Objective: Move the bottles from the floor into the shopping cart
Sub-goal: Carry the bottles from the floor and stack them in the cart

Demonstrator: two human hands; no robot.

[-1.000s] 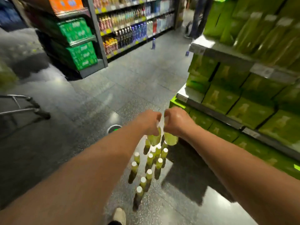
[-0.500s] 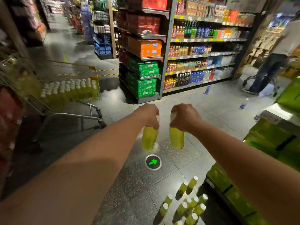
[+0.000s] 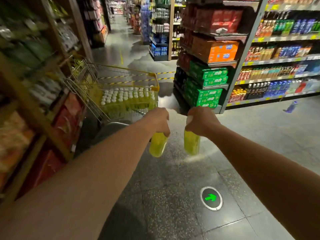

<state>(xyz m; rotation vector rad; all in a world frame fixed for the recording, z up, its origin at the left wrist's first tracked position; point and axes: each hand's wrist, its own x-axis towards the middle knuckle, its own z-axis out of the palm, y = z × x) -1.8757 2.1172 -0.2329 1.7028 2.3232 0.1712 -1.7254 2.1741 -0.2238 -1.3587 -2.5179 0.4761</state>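
The left hand is wrapped tight around the top of a yellow-green bottle, and the bottle hangs down from it. The right hand grips the top of another yellow-green bottle the same way. Both bottles are up in the air, side by side, above the gray floor. The shopping cart stands in front and to the left, with many white-capped bottles inside. A round green arrow sign is on the floor
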